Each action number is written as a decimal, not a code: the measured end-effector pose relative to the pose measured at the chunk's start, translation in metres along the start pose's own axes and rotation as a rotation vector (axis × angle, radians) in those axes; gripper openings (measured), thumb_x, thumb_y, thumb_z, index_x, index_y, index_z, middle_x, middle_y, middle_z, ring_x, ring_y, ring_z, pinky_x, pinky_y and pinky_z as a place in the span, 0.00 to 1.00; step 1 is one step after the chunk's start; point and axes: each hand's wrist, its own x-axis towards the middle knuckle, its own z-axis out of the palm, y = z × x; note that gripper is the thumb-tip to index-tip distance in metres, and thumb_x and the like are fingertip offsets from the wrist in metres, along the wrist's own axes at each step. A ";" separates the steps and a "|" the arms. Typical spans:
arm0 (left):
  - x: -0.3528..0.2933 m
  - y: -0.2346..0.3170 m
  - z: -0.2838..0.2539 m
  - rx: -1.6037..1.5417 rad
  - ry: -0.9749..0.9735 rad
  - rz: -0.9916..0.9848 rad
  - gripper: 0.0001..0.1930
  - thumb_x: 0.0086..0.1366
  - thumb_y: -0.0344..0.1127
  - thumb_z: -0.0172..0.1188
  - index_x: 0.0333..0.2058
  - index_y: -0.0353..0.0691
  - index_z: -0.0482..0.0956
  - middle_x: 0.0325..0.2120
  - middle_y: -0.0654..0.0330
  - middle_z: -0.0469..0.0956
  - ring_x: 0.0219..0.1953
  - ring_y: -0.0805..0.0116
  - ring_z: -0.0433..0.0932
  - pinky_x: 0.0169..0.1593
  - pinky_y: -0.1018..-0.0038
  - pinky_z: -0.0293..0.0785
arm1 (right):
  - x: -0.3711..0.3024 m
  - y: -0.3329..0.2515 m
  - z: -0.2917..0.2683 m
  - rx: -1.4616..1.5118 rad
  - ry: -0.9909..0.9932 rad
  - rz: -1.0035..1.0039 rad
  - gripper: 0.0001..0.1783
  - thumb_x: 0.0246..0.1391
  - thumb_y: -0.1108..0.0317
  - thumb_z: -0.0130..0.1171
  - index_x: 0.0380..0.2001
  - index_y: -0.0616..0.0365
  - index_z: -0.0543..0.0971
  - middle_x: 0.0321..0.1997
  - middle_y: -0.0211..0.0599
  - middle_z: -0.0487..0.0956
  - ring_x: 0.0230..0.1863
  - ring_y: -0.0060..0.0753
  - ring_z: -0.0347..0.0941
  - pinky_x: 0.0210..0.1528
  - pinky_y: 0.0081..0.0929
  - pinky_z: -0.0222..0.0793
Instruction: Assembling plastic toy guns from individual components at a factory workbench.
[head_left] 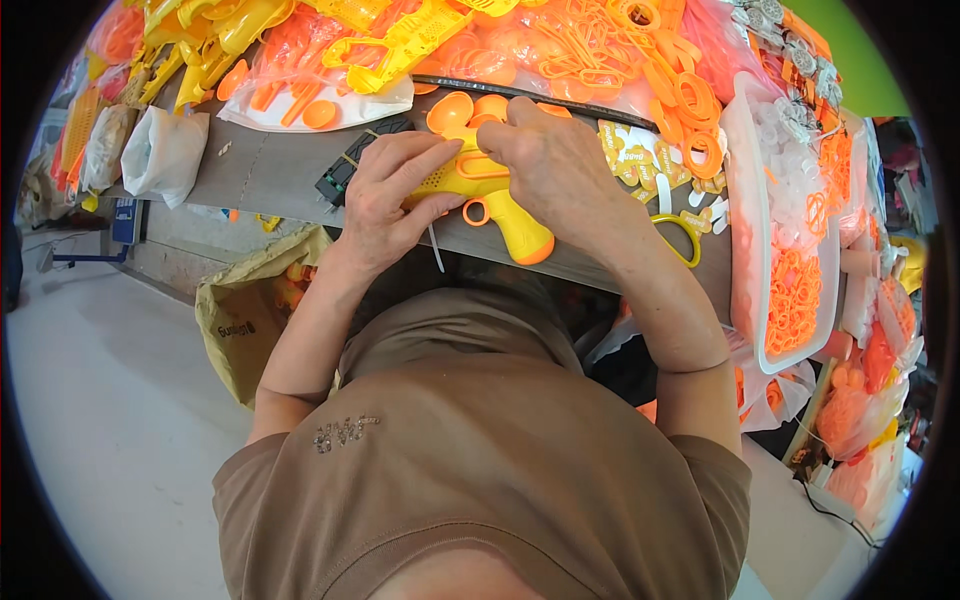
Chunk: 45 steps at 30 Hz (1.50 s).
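A yellow toy gun with orange trim point(518, 222) lies at the near edge of the bench, its handle pointing toward me. My left hand point(395, 195) grips its front end between thumb and fingers. At the rear top of the toy gun, my right hand point(550, 165) is closed, its fingertips turned down out of sight. Whatever those fingers pinch is hidden. An orange trigger ring point(476, 211) shows under the body. Just beyond the hands sit round orange cups point(452, 110). Beside my left wrist is a stack of dark parts point(345, 168) with a band around it.
Orange and yellow plastic parts point(590, 55) are heaped behind a dark strip point(535, 92). At right are label stickers point(640, 160), a yellow-handled tool point(682, 238) and a clear bin point(745, 270) of orange links. A white bag point(165, 155) stands left; a paper sack point(235, 320) stands below.
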 end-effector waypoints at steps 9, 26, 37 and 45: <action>0.002 -0.003 -0.002 0.175 -0.089 0.153 0.23 0.44 0.33 0.66 0.44 0.43 0.79 0.40 0.57 0.75 0.44 0.58 0.72 0.47 0.67 0.69 | -0.002 -0.009 0.004 -0.147 0.014 0.027 0.10 0.41 0.75 0.55 0.32 0.58 0.74 0.29 0.41 0.69 0.27 0.42 0.74 0.27 0.37 0.69; 0.001 -0.001 -0.001 0.021 -0.026 -0.016 0.31 0.43 0.31 0.69 0.50 0.36 0.72 0.41 0.50 0.75 0.43 0.55 0.74 0.46 0.67 0.70 | -0.076 0.086 0.006 0.039 0.151 0.435 0.17 0.39 0.66 0.65 0.35 0.60 0.76 0.31 0.41 0.71 0.30 0.42 0.71 0.34 0.35 0.67; 0.023 0.040 -0.010 -0.024 0.080 -0.006 0.27 0.49 0.29 0.67 0.50 0.33 0.71 0.41 0.50 0.75 0.41 0.59 0.75 0.44 0.72 0.71 | -0.069 0.089 -0.024 0.983 0.319 0.659 0.05 0.47 0.78 0.59 0.28 0.63 0.73 0.21 0.26 0.71 0.22 0.13 0.65 0.25 0.13 0.61; 0.040 0.069 0.025 -0.921 -0.088 -0.557 0.18 0.61 0.26 0.55 0.50 0.32 0.67 0.27 0.61 0.76 0.25 0.80 0.73 0.29 0.83 0.70 | -0.053 0.007 -0.032 1.071 0.426 0.459 0.08 0.47 0.79 0.59 0.33 0.65 0.74 0.26 0.29 0.74 0.25 0.13 0.68 0.26 0.11 0.63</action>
